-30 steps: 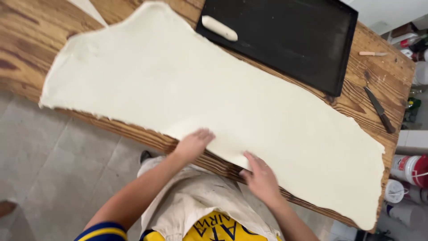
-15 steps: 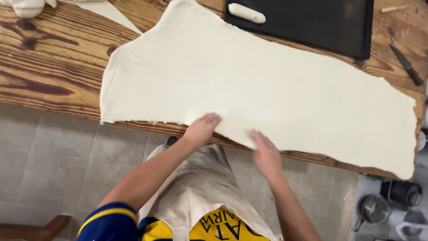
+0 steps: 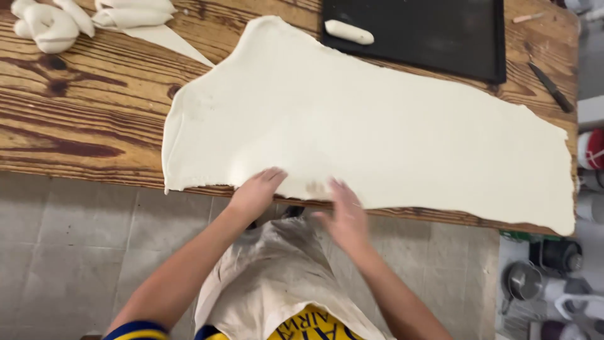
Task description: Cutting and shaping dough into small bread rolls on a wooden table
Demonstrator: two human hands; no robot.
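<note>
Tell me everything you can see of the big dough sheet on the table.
The dough sheet is pale cream, thin and flat, with ragged, uneven edges. It lies spread across the wooden table, its near edge reaching the table's front edge. The left hand rests on that near edge; the right hand, blurred, is at it too. Its far edge meets the black tray.

My wooden table [image 3: 82, 119] carries a wide rolled dough sheet [image 3: 377, 132], a black baking tray [image 3: 434, 38], a knife [image 3: 551, 87], shaped dough pieces [image 3: 50, 25] and folded dough strips [image 3: 135, 12].
</note>
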